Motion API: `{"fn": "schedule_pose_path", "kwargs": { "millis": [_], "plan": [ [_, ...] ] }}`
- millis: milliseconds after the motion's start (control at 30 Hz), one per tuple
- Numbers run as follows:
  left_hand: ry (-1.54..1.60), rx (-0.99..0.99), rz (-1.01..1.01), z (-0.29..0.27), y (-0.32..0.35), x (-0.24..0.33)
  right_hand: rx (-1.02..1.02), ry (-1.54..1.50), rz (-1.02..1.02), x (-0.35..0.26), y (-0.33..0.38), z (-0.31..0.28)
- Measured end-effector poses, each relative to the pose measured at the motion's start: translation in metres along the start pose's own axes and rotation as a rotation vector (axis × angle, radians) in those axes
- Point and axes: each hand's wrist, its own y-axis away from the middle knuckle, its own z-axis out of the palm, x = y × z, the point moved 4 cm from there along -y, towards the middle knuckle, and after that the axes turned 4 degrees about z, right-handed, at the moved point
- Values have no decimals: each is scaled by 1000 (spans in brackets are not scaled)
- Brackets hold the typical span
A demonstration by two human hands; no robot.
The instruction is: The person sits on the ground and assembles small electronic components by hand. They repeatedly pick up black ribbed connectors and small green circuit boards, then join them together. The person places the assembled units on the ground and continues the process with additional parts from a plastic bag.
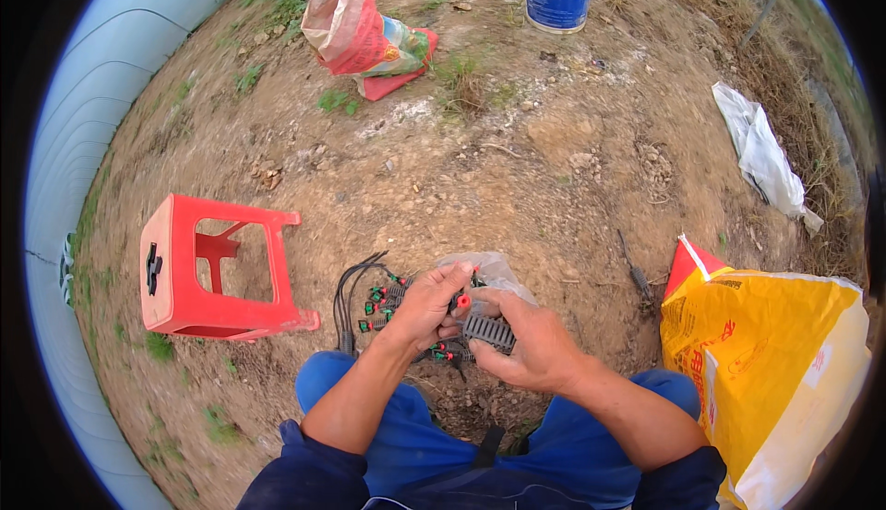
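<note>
Above the ground between my knees, my left hand (432,305) is closed, pinching a small black fitting with a red round end (462,300). My right hand (531,342) grips a dark grey ribbed plastic piece (489,332) close beside it, thumb along its lower edge. The fingertips of both hands nearly meet, and partly hide how the two pieces relate. Under and left of my left hand lies a heap of small black, green and red plastic fittings (377,307). Thin black tubes (343,300) curve beside the heap. Behind my hands rests a clear plastic bag (498,272).
A red plastic stool (286,270) lies on its side at left. At right stands a yellow sack (757,344). Farther off are a red sack (355,35), a blue-and-white bucket (557,2) and a white plastic sheet (761,150). A dark stake-like piece (637,275) lies on the soil.
</note>
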Motion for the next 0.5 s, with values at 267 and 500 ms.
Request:
{"fn": "schedule_pose_path", "kwargs": {
  "millis": [267, 500],
  "plan": [
    [-223, 167, 314, -5, -1, 0, 101, 94, -41, -2, -3, -5],
    [-310, 134, 407, -6, 1, 2, 149, 162, -94, 2, -3, -2]
  ]
}}
